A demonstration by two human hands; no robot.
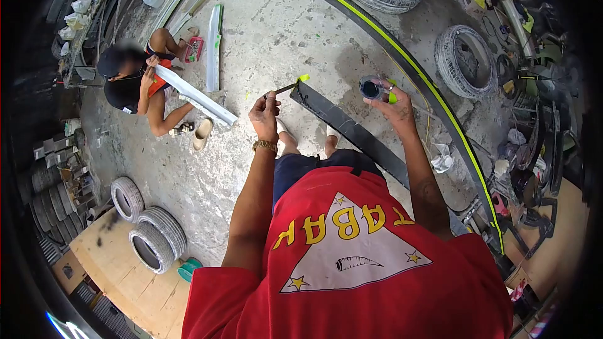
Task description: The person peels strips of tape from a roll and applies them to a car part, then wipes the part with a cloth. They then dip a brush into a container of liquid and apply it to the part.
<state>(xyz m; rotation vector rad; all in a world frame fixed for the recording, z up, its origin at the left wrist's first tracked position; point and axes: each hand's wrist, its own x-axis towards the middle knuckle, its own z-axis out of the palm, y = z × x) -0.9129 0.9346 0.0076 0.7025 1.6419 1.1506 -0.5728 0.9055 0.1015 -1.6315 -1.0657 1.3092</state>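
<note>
My left hand [265, 113] is closed on a thin dark brush-like tool [287, 88], whose tip meets the upper end of a long black strip [352, 130]. A bit of yellow-green tape [304, 78] sticks out at that end. The strip slants down to the right, in front of my legs. My right hand [394, 105] grips a small cup [370, 88] with dark contents, beyond the strip's right side. Something yellow-green shows by the fingers of that hand.
A long curved black strip with a yellow-green edge [402, 50] arcs along the right. Tires [466, 61] lie beyond it. At left, a crouching person [135, 81] holds a pale strip [198, 95]. More tires [162, 232] and a board [125, 263] are at lower left.
</note>
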